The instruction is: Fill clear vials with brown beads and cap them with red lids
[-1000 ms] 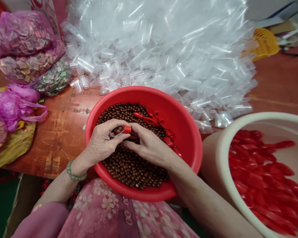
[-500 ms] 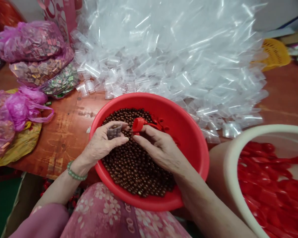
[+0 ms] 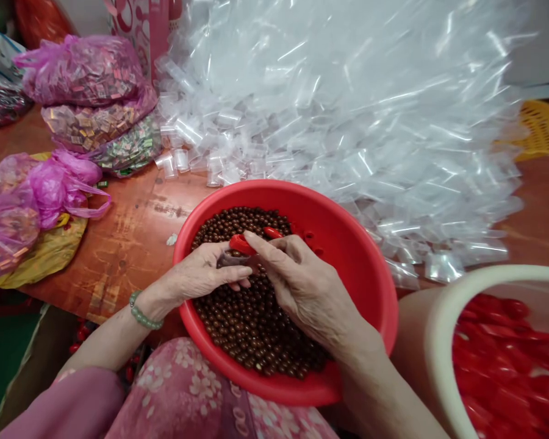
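My left hand (image 3: 199, 268) is closed around a small clear plastic cup (image 3: 230, 258), tilted above the bowl, with dark contents showing through its wall. Against the cup's mouth sits a red plastic cap (image 3: 242, 244), gripped by the fingers of my right hand (image 3: 308, 283). Another part of red plastic (image 3: 272, 232) shows behind the right fingers; whether it joins the cap I cannot tell. Both hands are over a red basin (image 3: 387, 305) holding many shiny brown balls (image 3: 251, 341). A few red pieces (image 3: 308, 238) lie on the basin's far inner side.
A large heap of clear plastic cups (image 3: 338, 134) covers the back of the wooden table (image 3: 132, 244). Pink bags (image 3: 86, 73) of small packets are stacked at the left. A cream bucket (image 3: 439, 329) of red plastic parts (image 3: 507, 366) stands at the right; a yellow basket (image 3: 544, 129) is behind.
My right hand has brought the red cap leftward onto the mouth of the clear cup. The hands now meet, and the view has shifted slightly.
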Demonstrator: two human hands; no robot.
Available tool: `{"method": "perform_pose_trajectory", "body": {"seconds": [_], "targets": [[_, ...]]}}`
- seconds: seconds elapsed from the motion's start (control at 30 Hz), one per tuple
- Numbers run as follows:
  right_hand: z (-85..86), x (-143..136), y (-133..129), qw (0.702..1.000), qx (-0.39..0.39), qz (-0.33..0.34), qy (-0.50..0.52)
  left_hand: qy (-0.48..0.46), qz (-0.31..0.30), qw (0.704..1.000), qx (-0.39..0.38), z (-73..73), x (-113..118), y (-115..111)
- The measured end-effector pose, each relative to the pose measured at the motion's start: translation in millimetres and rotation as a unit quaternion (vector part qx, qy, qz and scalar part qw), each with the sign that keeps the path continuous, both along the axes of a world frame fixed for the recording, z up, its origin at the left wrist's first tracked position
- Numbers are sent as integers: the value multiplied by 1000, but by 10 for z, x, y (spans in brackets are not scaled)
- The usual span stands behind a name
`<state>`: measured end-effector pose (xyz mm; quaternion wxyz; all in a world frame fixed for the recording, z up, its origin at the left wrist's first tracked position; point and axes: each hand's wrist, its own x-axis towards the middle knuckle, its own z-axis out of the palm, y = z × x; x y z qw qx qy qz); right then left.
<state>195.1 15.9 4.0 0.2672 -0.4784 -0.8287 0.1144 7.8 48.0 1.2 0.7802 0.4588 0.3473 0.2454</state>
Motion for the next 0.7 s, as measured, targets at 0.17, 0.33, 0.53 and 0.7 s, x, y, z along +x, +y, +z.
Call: {"method": "perform_pose_trajectory", "body": {"seconds": [0.17, 0.33, 0.53, 0.7], "targets": [[6, -26, 0, 999, -5, 21, 48, -19, -20, 999, -25, -16, -22, 2], [-20, -49, -8, 996, -10, 21, 82, -39, -30, 998, -32, 5, -50, 2], [-60, -75, -17, 991, -29, 34, 123, -54, -40, 997, -35, -9, -64, 12], [-94, -49, -5, 993, -38, 39, 101, -42, -32, 998, -39, 33, -45, -9]]}}
